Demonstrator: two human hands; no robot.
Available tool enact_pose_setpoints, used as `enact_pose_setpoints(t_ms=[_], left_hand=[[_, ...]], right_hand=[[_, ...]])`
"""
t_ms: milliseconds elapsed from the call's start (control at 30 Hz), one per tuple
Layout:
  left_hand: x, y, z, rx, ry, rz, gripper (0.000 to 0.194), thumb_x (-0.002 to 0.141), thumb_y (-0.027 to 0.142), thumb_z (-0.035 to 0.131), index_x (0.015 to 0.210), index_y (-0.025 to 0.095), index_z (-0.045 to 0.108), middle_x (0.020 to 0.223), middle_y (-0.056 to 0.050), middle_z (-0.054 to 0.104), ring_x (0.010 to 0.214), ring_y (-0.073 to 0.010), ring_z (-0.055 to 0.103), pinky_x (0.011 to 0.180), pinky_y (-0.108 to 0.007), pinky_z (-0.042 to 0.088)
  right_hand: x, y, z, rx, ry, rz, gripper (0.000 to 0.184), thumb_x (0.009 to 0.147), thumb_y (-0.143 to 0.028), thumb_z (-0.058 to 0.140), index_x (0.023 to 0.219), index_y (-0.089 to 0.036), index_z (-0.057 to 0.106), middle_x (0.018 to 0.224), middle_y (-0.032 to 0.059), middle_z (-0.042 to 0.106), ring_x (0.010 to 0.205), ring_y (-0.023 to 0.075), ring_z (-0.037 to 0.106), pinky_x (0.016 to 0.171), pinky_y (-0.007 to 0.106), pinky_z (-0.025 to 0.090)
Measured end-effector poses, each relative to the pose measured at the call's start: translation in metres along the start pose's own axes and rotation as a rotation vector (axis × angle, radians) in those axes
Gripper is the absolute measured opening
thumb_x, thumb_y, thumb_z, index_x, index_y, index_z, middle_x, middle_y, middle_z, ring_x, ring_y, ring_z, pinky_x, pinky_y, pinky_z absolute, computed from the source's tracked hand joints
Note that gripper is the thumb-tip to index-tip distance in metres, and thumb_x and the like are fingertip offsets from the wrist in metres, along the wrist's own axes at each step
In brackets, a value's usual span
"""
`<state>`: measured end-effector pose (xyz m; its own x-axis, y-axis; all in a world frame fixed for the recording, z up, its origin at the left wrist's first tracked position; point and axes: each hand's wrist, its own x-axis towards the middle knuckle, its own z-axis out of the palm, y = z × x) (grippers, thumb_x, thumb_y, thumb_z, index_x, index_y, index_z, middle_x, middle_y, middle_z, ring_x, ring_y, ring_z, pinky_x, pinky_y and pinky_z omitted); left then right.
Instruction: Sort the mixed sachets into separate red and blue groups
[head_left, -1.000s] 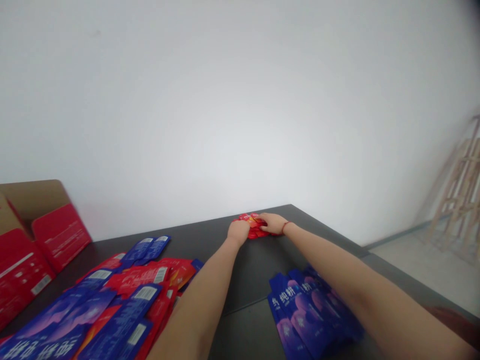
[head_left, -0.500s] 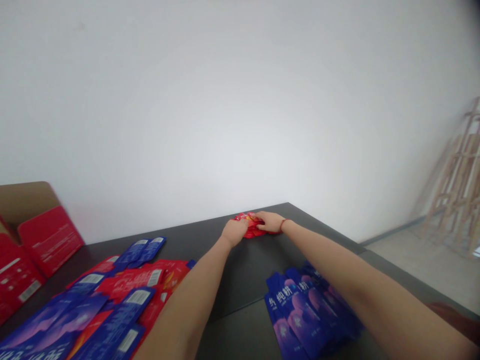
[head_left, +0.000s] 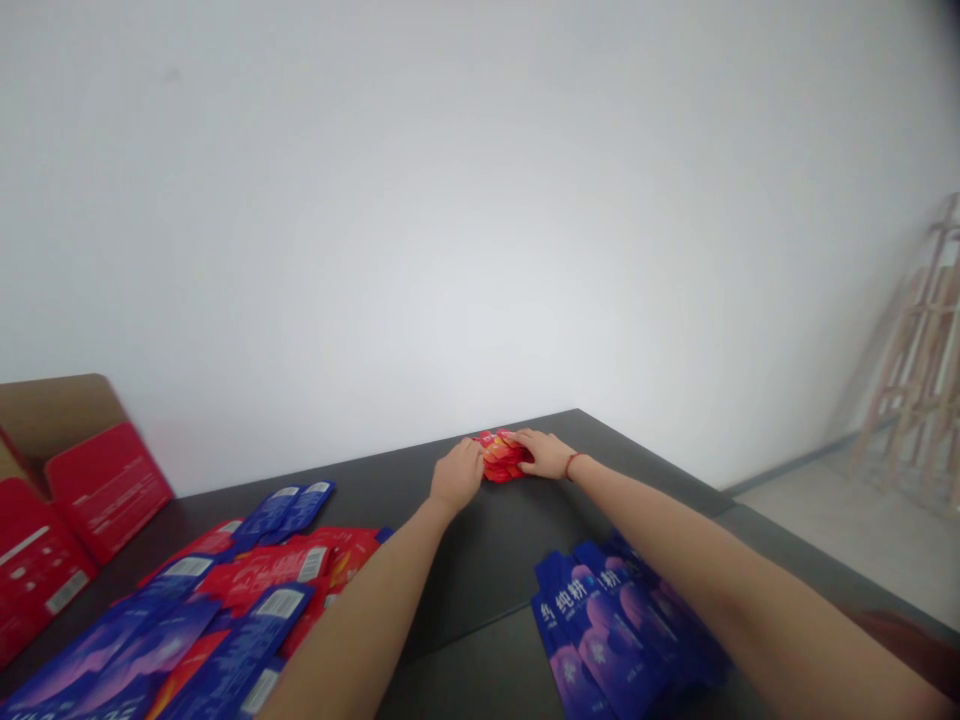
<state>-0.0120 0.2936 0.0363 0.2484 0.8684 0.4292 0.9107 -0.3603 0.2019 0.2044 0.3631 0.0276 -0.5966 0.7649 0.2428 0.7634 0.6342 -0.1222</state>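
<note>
Near the far corner of the dark table sits a small pile of red packets. My left hand presses on the pile's left side, fingers bent round its edge. From the right, my right hand grips the same pile, its thumb on the near side and fingers over the top. The packets lie pressed together between both hands; some fingertips are hard to make out. A fanned stack of blue packets with purple pictures lies nearer, partly behind my right forearm.
On the left, mixed blue and red packets spread in a loose heap, partly behind my left forearm. An open red cardboard box stands beyond them. The table meets a white wall, and a wooden rack leans at the right.
My left hand has shifted a little to the left, showing more of the red pile. My right hand stays on it. The view has moved slightly.
</note>
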Motion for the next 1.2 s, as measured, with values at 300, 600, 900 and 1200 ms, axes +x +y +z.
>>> enact_pose_setpoints(t_ms=[300,600,900,1200], left_hand=[[-0.062,-0.008,-0.084,-0.181,0.066,-0.132,0.027,0.094,0.025,0.028,0.093,0.022,0.055,0.094,-0.001,0.066,0.089,-0.0142,0.06,0.079,-0.024,0.044],[-0.174,0.052,-0.094,-0.439,-0.262,-0.131,0.036,0.084,0.029,0.047,0.116,0.016,0.055,0.116,-0.008,0.063,0.106,-0.0185,0.059,0.089,-0.026,0.045],[-0.179,0.117,-0.09,-0.143,-0.283,-0.177,0.032,0.083,0.02,0.048,0.111,0.02,0.062,0.111,-0.008,0.065,0.104,-0.0213,0.059,0.093,-0.032,0.043],[-0.214,0.011,-0.161,0.395,-0.229,-0.617,0.047,0.083,0.03,0.054,0.121,0.001,0.051,0.116,-0.027,0.058,0.109,-0.0396,0.053,0.086,-0.05,0.042]], right_hand=[[-0.031,-0.025,-0.031,0.082,0.046,0.004,0.062,0.078,-0.025,0.052,0.138,-0.017,0.041,0.136,0.0133,0.051,0.12,0.0269,0.049,0.099,0.041,0.039],[-0.123,-0.051,-0.058,0.136,-0.024,0.148,0.036,0.083,-0.033,0.053,0.115,-0.019,0.063,0.125,0.0105,0.06,0.117,0.0267,0.052,0.101,0.04,0.038],[-0.166,-0.125,-0.049,0.239,-0.063,0.104,0.037,0.085,-0.024,0.047,0.117,-0.014,0.061,0.118,0.0123,0.063,0.11,0.0228,0.058,0.098,0.035,0.042],[-0.117,-0.297,0.003,0.477,-0.027,-0.115,0.041,0.079,-0.017,0.054,0.12,-0.015,0.058,0.122,0.0118,0.061,0.109,0.0218,0.057,0.095,0.031,0.042]])
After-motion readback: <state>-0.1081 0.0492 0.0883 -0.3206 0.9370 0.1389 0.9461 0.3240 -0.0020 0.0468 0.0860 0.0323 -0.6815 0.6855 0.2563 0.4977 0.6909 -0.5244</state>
